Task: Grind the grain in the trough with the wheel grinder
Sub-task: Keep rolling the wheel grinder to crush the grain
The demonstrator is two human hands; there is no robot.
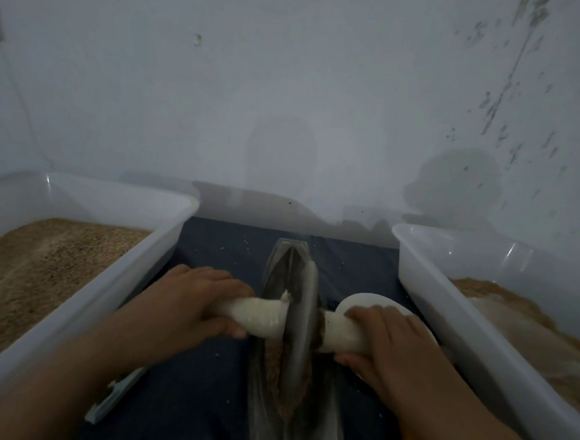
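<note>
Two hands, left hand (186, 302) and right hand (390, 340), each keep a curled grip on the white axle handle (261, 315) of the wheel grinder (301, 310), which stands in the narrow trough (280, 264) over brown grain (273, 359). Uneven pressure could tilt the wheel and spill grain onto the dark cloth (201, 385).

Dull grey metal wheel (300, 327), glossy white plastic bins (163, 245), matt blue cloth (201, 385).
</note>
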